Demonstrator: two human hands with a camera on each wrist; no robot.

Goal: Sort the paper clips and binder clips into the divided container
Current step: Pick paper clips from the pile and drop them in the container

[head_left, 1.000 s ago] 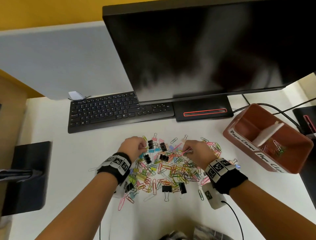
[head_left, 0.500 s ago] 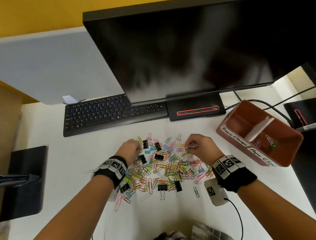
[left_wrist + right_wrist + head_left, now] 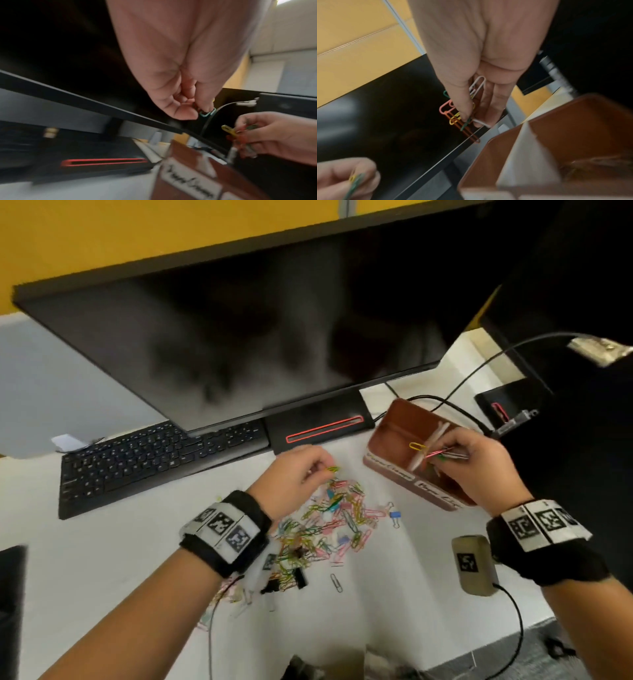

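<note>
A pile of coloured paper clips (image 3: 329,522) with a few black binder clips (image 3: 298,577) lies on the white desk. My right hand (image 3: 479,470) pinches a bunch of paper clips (image 3: 462,115) over the brown divided container (image 3: 394,433), above its white divider (image 3: 431,446). My left hand (image 3: 301,477) hovers above the pile's far edge and pinches a couple of paper clips (image 3: 205,114), green and yellow. A blue binder clip (image 3: 395,515) sits alone right of the pile.
A black monitor (image 3: 239,337) and its stand (image 3: 318,426) rise behind the pile, with a black keyboard (image 3: 154,460) to the left. Cables (image 3: 462,378) run behind the container. A small grey device (image 3: 474,565) lies near my right wrist.
My right hand rose from the pile and moved right with its clips to above the container. My left hand lifted off the pile with clips and shifted right.
</note>
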